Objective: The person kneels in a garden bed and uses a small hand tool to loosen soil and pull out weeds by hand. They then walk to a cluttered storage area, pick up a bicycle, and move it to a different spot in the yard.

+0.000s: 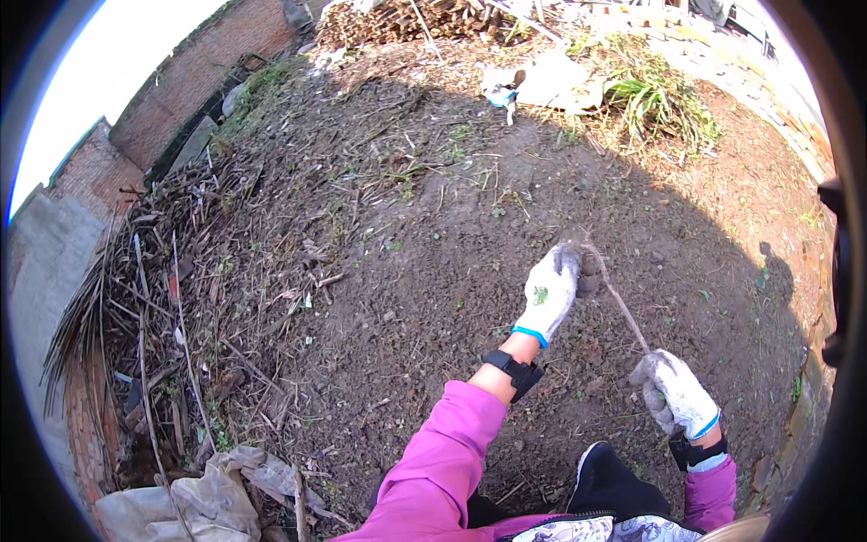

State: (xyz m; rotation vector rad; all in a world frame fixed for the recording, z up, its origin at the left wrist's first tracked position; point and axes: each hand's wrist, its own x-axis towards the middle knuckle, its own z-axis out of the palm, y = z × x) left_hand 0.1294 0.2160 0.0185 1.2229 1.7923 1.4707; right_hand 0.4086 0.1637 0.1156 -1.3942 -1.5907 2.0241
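A long thin brown stem or root (pixel 618 298) runs between my two gloved hands, above dark bare soil. Its upper end is pinched by my left hand (pixel 552 288), in a soiled white work glove with a blue cuff; bits of root show at the fingertips. Lower right, my right hand (pixel 674 393), gloved alike, is closed around the other end. Both wrists wear black straps below pink sleeves. A green leaf mark or scrap shows on the back of the left glove.
Dry sticks and palm fronds (pixel 88 305) line the left side by a brick wall (pixel 203 68). A crumpled plastic sheet (pixel 203 505) lies lower left. Pulled weeds (pixel 650 101) and a pale sack (pixel 559 81) are at the top. My shoe (pixel 603 474) stands on the soil.
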